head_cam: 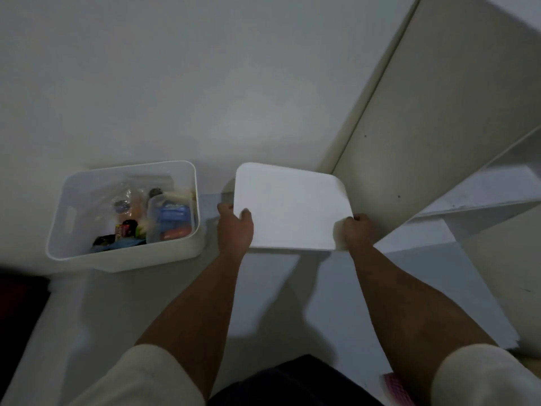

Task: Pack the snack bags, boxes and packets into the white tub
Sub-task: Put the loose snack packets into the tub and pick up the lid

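The white tub [73, 200] stands on the floor at the left, against the wall. Inside it lie several snack packets: a clear bag with an orange snack [128, 205], a clear box with blue and orange packs [172, 221], and dark and red packets [123, 232] at the front. To the right of the tub I hold a flat white lid [289, 206] just above the floor. My left hand [235, 227] grips its left edge, thumb on top. My right hand [355, 231] grips its near right corner.
A cream cabinet side panel [424, 112] rises at the right, with a white shelf [483, 191] beside it. A dark object [20, 294] lies at the far left edge. Something pink [398, 388] shows at the bottom right.
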`<state>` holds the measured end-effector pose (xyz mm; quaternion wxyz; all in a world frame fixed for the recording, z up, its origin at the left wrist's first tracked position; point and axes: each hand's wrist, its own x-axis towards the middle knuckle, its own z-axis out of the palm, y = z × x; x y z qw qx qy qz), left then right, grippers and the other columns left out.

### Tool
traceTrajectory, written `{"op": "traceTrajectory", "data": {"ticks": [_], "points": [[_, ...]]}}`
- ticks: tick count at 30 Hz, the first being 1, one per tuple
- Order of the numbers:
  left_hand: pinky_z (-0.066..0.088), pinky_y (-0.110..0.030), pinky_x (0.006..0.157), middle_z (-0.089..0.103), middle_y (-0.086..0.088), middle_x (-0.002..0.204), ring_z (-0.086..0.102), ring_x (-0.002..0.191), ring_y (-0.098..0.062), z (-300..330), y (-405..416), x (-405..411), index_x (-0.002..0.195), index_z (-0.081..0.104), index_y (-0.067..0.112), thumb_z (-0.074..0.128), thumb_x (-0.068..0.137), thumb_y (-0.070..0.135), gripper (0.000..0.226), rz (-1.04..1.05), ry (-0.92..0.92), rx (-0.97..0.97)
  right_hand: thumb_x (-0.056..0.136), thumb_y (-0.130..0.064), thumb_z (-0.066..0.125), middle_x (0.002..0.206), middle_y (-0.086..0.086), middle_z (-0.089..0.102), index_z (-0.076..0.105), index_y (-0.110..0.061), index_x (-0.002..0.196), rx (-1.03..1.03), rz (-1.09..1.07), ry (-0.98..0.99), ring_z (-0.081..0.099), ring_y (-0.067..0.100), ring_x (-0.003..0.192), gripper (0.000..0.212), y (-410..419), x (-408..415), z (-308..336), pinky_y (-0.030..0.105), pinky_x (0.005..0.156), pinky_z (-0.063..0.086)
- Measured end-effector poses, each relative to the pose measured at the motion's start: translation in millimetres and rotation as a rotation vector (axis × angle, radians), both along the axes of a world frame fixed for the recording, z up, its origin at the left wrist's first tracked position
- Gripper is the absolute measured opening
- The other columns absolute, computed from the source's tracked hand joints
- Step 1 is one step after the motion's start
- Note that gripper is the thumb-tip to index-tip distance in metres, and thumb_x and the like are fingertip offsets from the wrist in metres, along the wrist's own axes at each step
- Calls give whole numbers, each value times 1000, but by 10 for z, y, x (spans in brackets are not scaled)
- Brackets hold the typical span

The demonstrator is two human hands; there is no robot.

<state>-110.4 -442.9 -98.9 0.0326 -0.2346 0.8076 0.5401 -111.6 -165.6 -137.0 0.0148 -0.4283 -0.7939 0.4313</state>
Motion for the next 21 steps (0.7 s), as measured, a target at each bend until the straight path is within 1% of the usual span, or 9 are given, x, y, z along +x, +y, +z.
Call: {"op": "traceTrajectory", "data": {"ticks": [3, 5, 8, 11, 14, 16, 19, 21], "points": [[45, -31, 83, 65, -8, 120, 64, 105, -30, 363, -210, -100, 124, 44, 17, 55, 97, 32, 33, -29, 99, -27, 94, -10, 50, 118, 23, 68, 67, 2, 116, 34, -11, 91, 62, 42, 113, 30, -171, -1, 282, 42, 96, 47], [49, -35, 87, 64, -9, 122, 64, 107, -32, 546, -399, -132, 125, 44, 18, 54, 96, 35, 34, -12, 130, -44, 93, -11, 51, 115, 24, 69, 69, 2, 112, 43, -11, 147, 63, 41, 110, 29, -352, -25, 461, 39, 93, 47], [52, -41, 90, 66, -12, 122, 64, 107, -34, 731, -765, -126, 126, 46, 16, 53, 96, 35, 36, 47, 168, -43, 93, -12, 52, 114, 23, 70, 69, 1, 111, 32, 23, 196, 64, 40, 108, 27, -718, -102, 688, 38, 91, 48], [52, -39, 88, 66, -10, 122, 64, 107, -31, 768, -1237, -72, 127, 51, 16, 52, 96, 36, 37, 120, 185, -101, 94, -15, 53, 112, 21, 70, 69, -1, 111, 2, 104, 223, 65, 38, 107, 27, -1170, -179, 792, 35, 86, 48], [50, -44, 94, 64, -11, 126, 61, 111, -34, 742, -1735, -10, 129, 54, 14, 50, 96, 35, 39, 195, 154, -178, 94, -19, 55, 111, 17, 72, 70, -5, 110, -18, 207, 230, 66, 34, 103, 26, -1648, -233, 809, 32, 82, 47], [48, -45, 95, 64, -13, 127, 61, 113, -35, 712, -2035, 31, 130, 57, 10, 50, 96, 31, 40, 243, 154, -202, 93, -21, 56, 110, 14, 73, 71, -8, 108, -36, 273, 230, 66, 33, 102, 24, -1943, -272, 799, 33, 84, 50], [50, -45, 89, 69, -16, 116, 64, 104, -37, 655, -2465, 102, 120, 66, 8, 51, 93, 25, 35, 316, 176, -286, 92, -22, 59, 108, 10, 73, 71, -11, 105, -73, 364, 218, 66, 30, 101, 21, -2357, -332, 758, 33, 84, 50], [51, -49, 89, 69, -17, 113, 63, 105, -41, 621, -2730, 133, 117, 69, 9, 54, 89, 22, 34, 389, 136, -332, 91, -20, 60, 107, 9, 73, 72, -11, 103, -95, 423, 203, 67, 29, 101, 20, -2621, -377, 717, 31, 82, 49]]}}
